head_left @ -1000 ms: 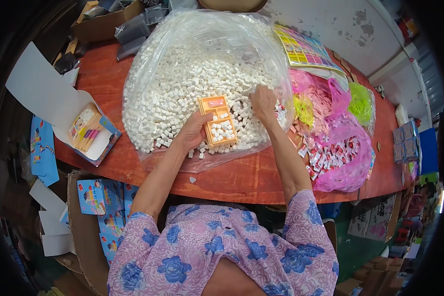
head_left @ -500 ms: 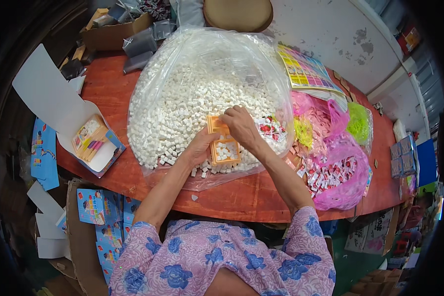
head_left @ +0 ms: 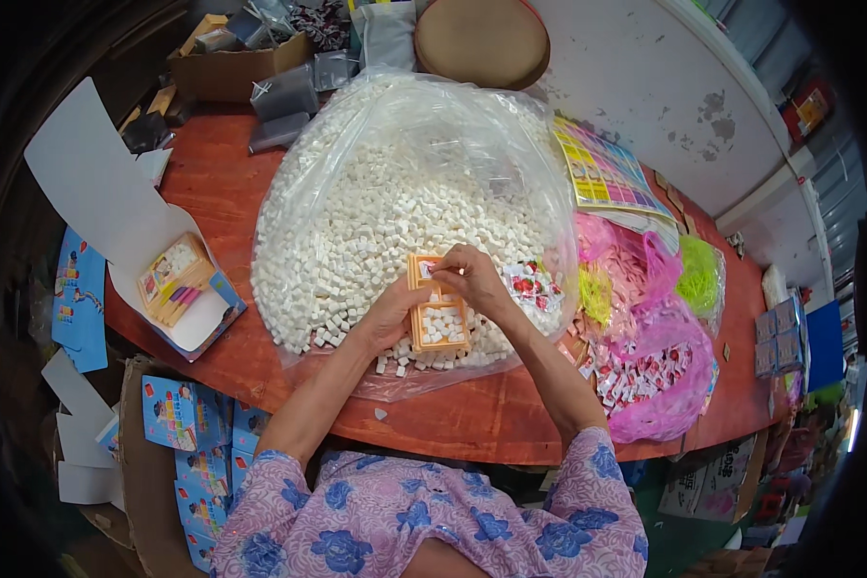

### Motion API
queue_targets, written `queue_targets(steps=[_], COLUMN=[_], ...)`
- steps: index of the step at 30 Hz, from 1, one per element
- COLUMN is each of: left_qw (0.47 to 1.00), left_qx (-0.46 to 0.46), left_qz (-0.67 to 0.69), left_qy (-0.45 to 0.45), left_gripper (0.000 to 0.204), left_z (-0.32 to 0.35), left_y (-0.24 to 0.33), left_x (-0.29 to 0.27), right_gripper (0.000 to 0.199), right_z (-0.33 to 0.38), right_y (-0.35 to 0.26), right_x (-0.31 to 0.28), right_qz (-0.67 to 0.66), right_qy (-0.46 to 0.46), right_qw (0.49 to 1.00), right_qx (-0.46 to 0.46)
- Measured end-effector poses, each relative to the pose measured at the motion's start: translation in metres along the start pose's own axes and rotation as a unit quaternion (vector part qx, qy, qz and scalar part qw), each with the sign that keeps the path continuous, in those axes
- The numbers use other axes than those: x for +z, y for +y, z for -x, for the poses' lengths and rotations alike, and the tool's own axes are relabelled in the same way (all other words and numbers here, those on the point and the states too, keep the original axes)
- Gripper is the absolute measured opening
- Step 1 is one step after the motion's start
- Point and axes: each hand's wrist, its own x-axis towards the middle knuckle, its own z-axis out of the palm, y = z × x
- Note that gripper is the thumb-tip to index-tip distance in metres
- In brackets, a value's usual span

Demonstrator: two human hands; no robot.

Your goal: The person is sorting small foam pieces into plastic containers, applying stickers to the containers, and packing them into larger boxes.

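Observation:
My left hand (head_left: 391,313) is closed on the left side of a small orange plastic tray (head_left: 416,335) with compartments. White cubes (head_left: 441,326) lie in its near compartment. At the far compartment a small white-and-red piece (head_left: 426,270) shows beside my right fingertips. My right hand (head_left: 472,277) is bent over that end in a pinch; its own fingers hide what they hold. Under and behind the tray spreads a large clear plastic bag (head_left: 289,222), full of white cubes. A pile of small red-and-white packets (head_left: 535,287) rests on the cubes just right of my right hand.
A pink bag (head_left: 689,385) of small packets lies on the red table (head_left: 453,414) at right, near a green bundle (head_left: 696,270) and printed sheets (head_left: 607,173). An open box (head_left: 223,306) with filled trays stands at left. Blue boxes (head_left: 175,414) fill a carton below the table's edge.
My right hand's fingers have drawn together over the tray's far compartment, where a small white-and-red piece now shows. My left hand keeps its hold. The whole view has shifted slightly.

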Motion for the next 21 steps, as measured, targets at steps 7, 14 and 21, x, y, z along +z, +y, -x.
queue_targets(steps=[7, 14, 21], left_qw=[1.0, 0.999, 0.995], left_qx=[0.007, 0.022, 0.058], left_qz=[-0.015, 0.003, 0.039], left_qy=[0.018, 0.043, 0.077], left_gripper=[0.045, 0.045, 0.04], left_z=[0.004, 0.012, 0.016], left_y=[0.007, 0.006, 0.009], left_x=[-0.01, -0.01, -0.026], right_gripper=[0.011, 0.008, 0.011], right_z=[-0.049, -0.112, -0.051], right_y=[0.0, 0.055, 0.033], right_x=[-0.01, 0.001, -0.005], right_qz=[0.015, 0.419, 0.399], right_qy=[0.01, 0.099, 0.086], right_qw=[1.0, 0.903, 0.904], right_qx=[0.015, -0.017, -0.126])
